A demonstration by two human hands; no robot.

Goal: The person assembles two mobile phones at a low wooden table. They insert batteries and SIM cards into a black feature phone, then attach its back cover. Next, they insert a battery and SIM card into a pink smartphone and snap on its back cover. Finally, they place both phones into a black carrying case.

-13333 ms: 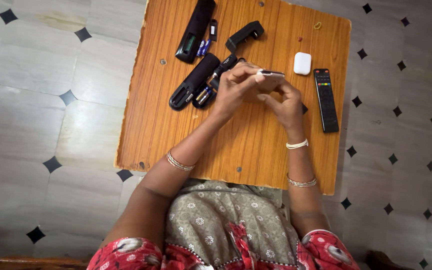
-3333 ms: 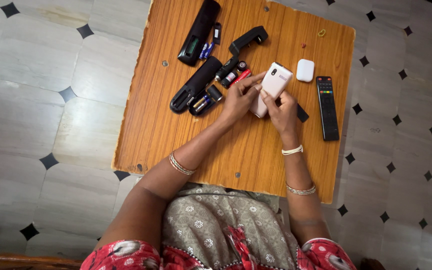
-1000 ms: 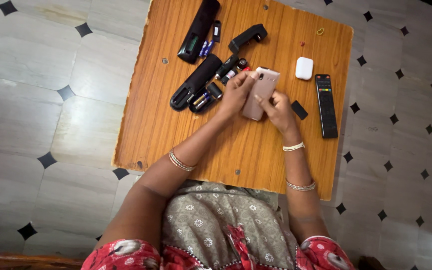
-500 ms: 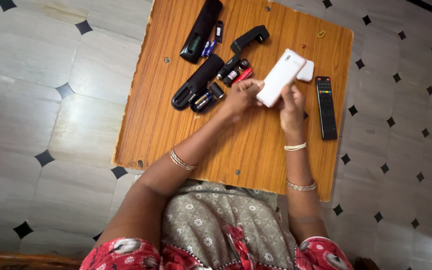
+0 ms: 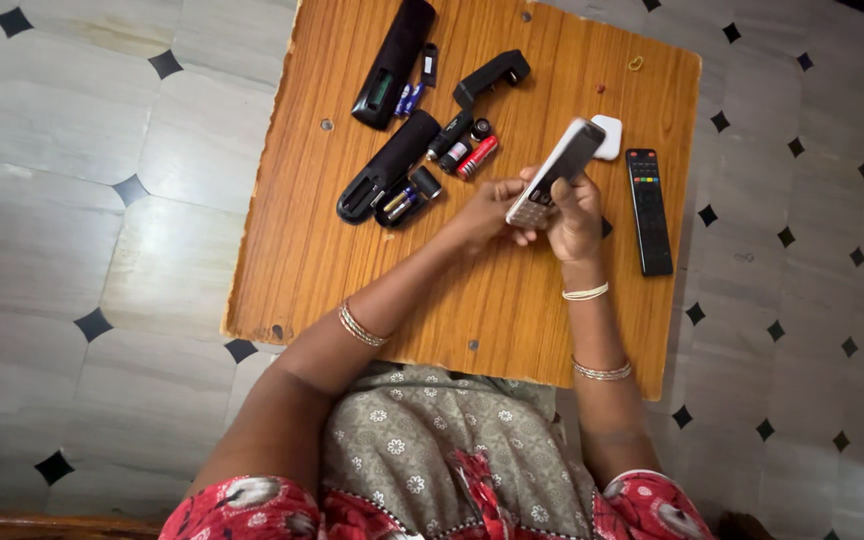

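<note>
Above the middle of the wooden desk (image 5: 352,250), both hands hold a slim white remote (image 5: 555,172) lifted clear of the surface. Its long axis runs on a diagonal, the near end low and to the left between the hands, the far end raised toward the upper right, where it shows dark (whether that is an open compartment or only shadow cannot be told). The right hand (image 5: 577,210) wraps the remote's lower half from the right side, fingers curled around it, wrist bent upward and forearm running straight back to the body with two thin bangles on it. The left hand (image 5: 487,205) comes in from the left, its fingertips closed on the remote's near end by the button pad, the forearm crossing the desk at a slant with a bangle at the wrist. Just beyond the remote's far tip lies a small white rounded block (image 5: 609,136), and well to the right of the hands a black remote with coloured buttons (image 5: 649,210) lies lengthwise along the desk's right side. Left of the hands sit a long black remote (image 5: 384,168), a small open case with cells in it (image 5: 407,195) and several loose batteries, one of them red (image 5: 477,157). Farther off lie a black L-shaped holder (image 5: 492,75) and another large black remote (image 5: 395,60) near the far edge. Pale floor tiles with dark diamond insets (image 5: 102,150) surround the desk.
</note>
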